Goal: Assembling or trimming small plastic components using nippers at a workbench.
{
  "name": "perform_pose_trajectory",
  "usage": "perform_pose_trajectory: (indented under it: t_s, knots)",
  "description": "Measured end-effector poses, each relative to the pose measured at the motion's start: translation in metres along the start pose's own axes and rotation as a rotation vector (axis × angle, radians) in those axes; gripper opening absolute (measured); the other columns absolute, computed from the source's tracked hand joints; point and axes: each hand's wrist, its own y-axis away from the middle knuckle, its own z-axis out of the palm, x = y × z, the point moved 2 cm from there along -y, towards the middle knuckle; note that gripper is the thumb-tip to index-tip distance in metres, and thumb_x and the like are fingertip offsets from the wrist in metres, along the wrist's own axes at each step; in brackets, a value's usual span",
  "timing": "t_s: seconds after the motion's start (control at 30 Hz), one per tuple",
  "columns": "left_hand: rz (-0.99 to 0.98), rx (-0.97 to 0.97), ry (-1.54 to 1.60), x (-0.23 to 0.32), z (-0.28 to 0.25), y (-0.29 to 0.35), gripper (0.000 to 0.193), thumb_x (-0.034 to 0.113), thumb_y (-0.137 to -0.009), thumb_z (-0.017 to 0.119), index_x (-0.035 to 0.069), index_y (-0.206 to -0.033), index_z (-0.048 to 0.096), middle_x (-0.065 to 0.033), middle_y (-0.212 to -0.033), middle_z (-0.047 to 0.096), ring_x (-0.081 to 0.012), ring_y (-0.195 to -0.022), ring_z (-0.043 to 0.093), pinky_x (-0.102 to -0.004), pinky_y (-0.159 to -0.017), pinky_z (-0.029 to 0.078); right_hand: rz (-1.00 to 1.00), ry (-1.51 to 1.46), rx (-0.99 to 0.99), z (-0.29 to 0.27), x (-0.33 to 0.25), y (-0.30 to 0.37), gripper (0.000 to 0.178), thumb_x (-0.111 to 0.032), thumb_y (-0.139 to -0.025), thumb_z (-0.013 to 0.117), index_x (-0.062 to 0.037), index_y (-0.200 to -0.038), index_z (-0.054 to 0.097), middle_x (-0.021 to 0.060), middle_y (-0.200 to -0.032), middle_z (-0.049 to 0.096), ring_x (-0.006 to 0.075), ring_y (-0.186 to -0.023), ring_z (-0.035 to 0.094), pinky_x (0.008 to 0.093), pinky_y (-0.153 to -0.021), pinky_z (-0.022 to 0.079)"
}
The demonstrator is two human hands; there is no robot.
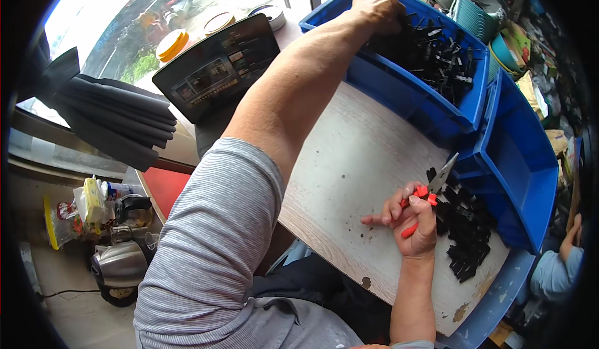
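My left hand [378, 10] reaches across into a blue plastic bin [405, 77] at the back. Its fingers dip out of sight among small black plastic parts [446, 58], so their grip is hidden. In my right hand [415, 227], above the table's right side, is a pair of long-nosed pliers [442, 174] with red handles. The pliers' grey jaws point away from me and to the right. Just right of this hand lies a loose pile of similar black parts [465, 230] on the table.
The worn, pale wooden table [343, 162] spreads before me. A second blue bin [518, 155] stands at the right. A tablet [218, 68] leans near the window, and a steel kettle [118, 265] sits lower left. Another person's sleeve [555, 280] shows far right.
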Motion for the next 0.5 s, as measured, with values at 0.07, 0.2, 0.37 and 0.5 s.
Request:
perform_pose_trajectory:
  t_s: [0.07, 0.2, 0.37, 0.5]
  knots:
    - [-0.022, 0.007, 0.021, 0.006, -0.002, -0.001, 0.044, 0.028, -0.074, 0.07, 0.034, -0.117, 0.07, -0.0052, -0.109, 0.072, -0.0257, -0.105, 0.068, -0.0379, -0.092, 0.054, -0.009, -0.039, 0.009, -0.002, 0.0, 0.0, 0.016, -0.022, -0.089, 0.049, -0.0101, -0.099, 0.049, 0.0081, -0.07, 0.045, 0.0229, -0.066, 0.051, 0.0656, -0.072, 0.054]
    - [-0.024, 0.157, 0.023, 0.007, -0.003, 0.002, 0.047, 0.028, -0.071, 0.072, 0.034, -0.118, 0.07, -0.008, -0.108, 0.072, -0.0276, -0.103, 0.068, -0.0386, -0.093, 0.053, 0.033, -0.031, -0.001, -0.002, -0.003, 0.002, 0.02, -0.016, -0.085, 0.049, -0.008, -0.104, 0.049, 0.009, -0.071, 0.047, 0.0224, -0.066, 0.053, 0.0614, -0.072, 0.057]
    - [0.064, 0.275, 0.015, 0.011, -0.019, 0.006, 0.048, 0.028, -0.07, 0.072, 0.033, -0.118, 0.071, -0.0137, -0.103, 0.072, -0.0312, -0.099, 0.069, -0.0423, -0.091, 0.053, 0.029, -0.021, -0.044, -0.005, -0.002, 0.001, 0.016, -0.022, -0.087, 0.05, -0.0098, -0.098, 0.052, 0.0068, -0.069, 0.048, 0.0206, -0.065, 0.053, 0.0626, -0.074, 0.057]
    - [0.129, 0.402, 0.172, 0.025, -0.055, 0.018, 0.035, 0.025, -0.073, 0.077, 0.014, -0.107, 0.075, -0.0194, -0.091, 0.072, -0.0362, -0.088, 0.069, -0.0453, -0.079, 0.054, 0.002, -0.058, 0.019, -0.002, -0.002, 0.001, 0.016, -0.021, -0.088, 0.05, -0.0097, -0.098, 0.051, 0.0067, -0.07, 0.049, 0.0208, -0.066, 0.054, 0.0628, -0.074, 0.056]
